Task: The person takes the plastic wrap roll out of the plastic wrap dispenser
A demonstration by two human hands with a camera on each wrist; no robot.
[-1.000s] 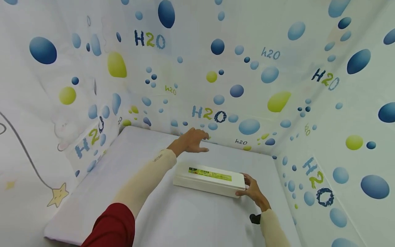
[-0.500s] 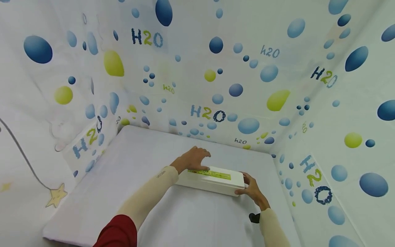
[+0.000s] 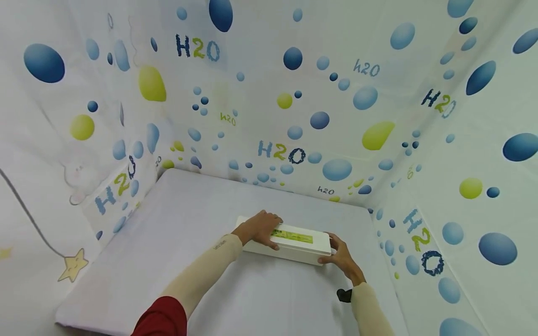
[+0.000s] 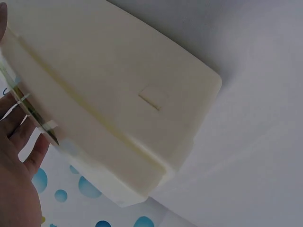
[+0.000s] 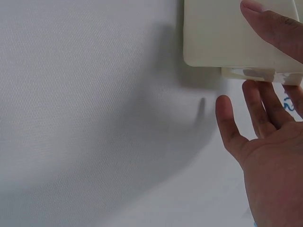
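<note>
A long cream plastic box with a lid and a yellow-green label lies on the white surface in the head view. My left hand reaches over the lid left of its middle, thumb at the front edge and fingers toward the back edge, partly covering the label. At the box's right end my right hand holds it, thumb on the front side and fingers around the end. The left wrist view shows the box's front side with a small raised mark. In the right wrist view, the right thumb lies on the box.
The padded white tabletop has its left edge and corner in view. Behind and to the right stand white walls printed with blue and green drops. A black wrist strap piece shows by the right sleeve.
My left hand has come down from above and behind the box onto its lid, the thumb now at the front edge. The right hand has stayed at the box's right end.
</note>
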